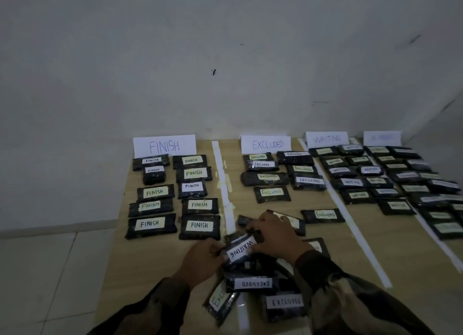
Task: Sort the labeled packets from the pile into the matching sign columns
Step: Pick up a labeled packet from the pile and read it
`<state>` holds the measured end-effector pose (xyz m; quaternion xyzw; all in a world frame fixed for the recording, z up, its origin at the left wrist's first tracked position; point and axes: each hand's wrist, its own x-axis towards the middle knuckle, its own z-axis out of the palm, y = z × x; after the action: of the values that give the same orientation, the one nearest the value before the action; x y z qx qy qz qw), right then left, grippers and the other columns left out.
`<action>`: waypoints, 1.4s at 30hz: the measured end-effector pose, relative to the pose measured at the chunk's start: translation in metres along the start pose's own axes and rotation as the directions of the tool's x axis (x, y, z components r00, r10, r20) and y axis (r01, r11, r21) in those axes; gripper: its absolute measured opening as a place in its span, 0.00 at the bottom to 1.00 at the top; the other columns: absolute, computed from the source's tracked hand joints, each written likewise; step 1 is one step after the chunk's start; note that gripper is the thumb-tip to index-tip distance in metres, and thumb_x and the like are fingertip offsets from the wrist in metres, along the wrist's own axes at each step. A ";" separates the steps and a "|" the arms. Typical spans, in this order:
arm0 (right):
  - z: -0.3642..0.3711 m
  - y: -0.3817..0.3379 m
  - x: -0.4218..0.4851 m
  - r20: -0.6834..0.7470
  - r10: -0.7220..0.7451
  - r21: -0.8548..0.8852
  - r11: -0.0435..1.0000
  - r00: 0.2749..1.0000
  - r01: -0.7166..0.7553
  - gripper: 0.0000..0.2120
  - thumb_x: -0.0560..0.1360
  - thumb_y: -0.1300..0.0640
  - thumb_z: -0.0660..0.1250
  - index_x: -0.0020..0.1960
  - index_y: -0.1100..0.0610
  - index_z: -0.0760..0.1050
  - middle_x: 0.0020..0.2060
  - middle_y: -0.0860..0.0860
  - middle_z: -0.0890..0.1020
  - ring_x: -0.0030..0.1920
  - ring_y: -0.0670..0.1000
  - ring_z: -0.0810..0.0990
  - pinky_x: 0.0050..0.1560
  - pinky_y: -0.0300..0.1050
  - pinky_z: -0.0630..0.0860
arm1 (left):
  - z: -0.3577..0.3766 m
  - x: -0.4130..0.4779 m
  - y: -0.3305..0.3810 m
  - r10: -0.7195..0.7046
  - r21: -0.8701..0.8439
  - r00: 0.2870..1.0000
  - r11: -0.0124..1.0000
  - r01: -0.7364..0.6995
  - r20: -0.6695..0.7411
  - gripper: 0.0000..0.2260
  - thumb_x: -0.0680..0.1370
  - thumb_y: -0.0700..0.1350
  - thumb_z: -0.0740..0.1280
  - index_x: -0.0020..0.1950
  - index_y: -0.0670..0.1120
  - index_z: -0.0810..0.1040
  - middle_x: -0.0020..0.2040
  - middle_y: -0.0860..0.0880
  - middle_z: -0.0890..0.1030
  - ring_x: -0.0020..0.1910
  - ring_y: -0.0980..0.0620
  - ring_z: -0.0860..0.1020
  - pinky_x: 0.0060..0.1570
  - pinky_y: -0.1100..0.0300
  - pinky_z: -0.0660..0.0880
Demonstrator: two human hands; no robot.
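The left hand (200, 259) and right hand (273, 234) both have fingers curled round the WAITING packet (240, 250) atop the pile (250, 283) near the surface's (155, 254) front edge, so lifting it may drag loose neighbours along or drop it short, in the EXCLUDED column (271, 194).

A single wide-angle view, worn on the person's head, faces forward and down along the wooden table (140, 259) toward the wall (225, 59), with the left hand (201, 259) and right hand (275, 234) close beneath it gripping a packet (240, 250) and the paper signs (164, 145) farthest away.
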<state>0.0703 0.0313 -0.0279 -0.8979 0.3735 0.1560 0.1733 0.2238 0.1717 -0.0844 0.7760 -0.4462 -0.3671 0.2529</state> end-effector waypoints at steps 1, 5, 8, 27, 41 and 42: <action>0.003 0.001 -0.003 -0.028 0.043 0.020 0.999 0.999 -0.043 0.29 0.68 0.37 0.70 0.66 0.44 0.68 0.61 0.51 0.71 0.64 0.55 0.69 0.68 0.54 0.57 | 0.001 0.000 0.003 -0.032 -0.059 0.999 0.998 0.030 -0.030 0.05 0.74 0.45 0.70 0.47 0.47 0.75 0.41 0.55 0.76 0.45 0.55 0.76 0.34 0.73 0.65; 0.012 0.005 -0.011 -0.093 0.212 0.326 0.930 0.973 -0.171 0.32 0.70 0.36 0.68 0.69 0.49 0.65 0.65 0.49 0.73 0.66 0.53 0.71 0.72 0.57 0.54 | 0.000 -0.004 0.023 -0.197 -0.454 0.979 0.878 0.153 -0.050 0.06 0.73 0.38 0.71 0.47 0.43 0.75 0.41 0.51 0.78 0.38 0.59 0.76 0.28 0.75 0.70; 0.012 0.005 -0.017 -0.098 0.337 0.720 0.674 0.936 -0.167 0.29 0.69 0.40 0.71 0.65 0.48 0.66 0.57 0.48 0.78 0.59 0.53 0.76 0.64 0.56 0.69 | -0.001 -0.007 0.043 -0.245 -0.610 0.970 0.769 0.190 -0.006 0.06 0.74 0.37 0.70 0.49 0.40 0.75 0.44 0.45 0.81 0.34 0.55 0.78 0.27 0.69 0.73; -0.025 0.037 -0.045 -0.274 0.009 0.564 0.811 0.962 0.153 0.23 0.69 0.54 0.75 0.63 0.48 0.74 0.57 0.47 0.75 0.51 0.45 0.75 0.58 0.46 0.72 | 0.011 -0.003 0.117 -0.248 -0.814 0.960 0.525 0.248 0.132 0.11 0.77 0.42 0.68 0.58 0.45 0.74 0.50 0.44 0.83 0.43 0.45 0.83 0.40 0.57 0.79; 0.006 0.093 -0.070 -0.420 0.022 0.059 0.998 0.907 0.003 0.29 0.68 0.40 0.71 0.65 0.49 0.70 0.58 0.48 0.74 0.60 0.52 0.69 0.59 0.49 0.65 | 0.032 0.009 0.113 -0.152 -0.551 0.985 0.831 0.084 -0.080 0.04 0.78 0.45 0.64 0.49 0.54 0.74 0.53 0.47 0.79 0.48 0.50 0.78 0.42 0.58 0.72; 0.006 0.103 -0.075 -0.414 0.043 0.067 0.998 0.909 -0.017 0.29 0.68 0.41 0.71 0.66 0.49 0.70 0.59 0.48 0.74 0.61 0.52 0.69 0.59 0.48 0.65 | 0.037 0.012 0.113 -0.082 -0.434 0.988 0.900 0.019 -0.129 0.05 0.77 0.46 0.64 0.51 0.55 0.74 0.53 0.49 0.79 0.49 0.52 0.77 0.44 0.58 0.72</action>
<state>-0.0552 0.0122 -0.0230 -0.8988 0.4203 -0.0474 0.1154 0.1411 0.1054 -0.0294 0.7364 -0.3140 -0.4064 0.4404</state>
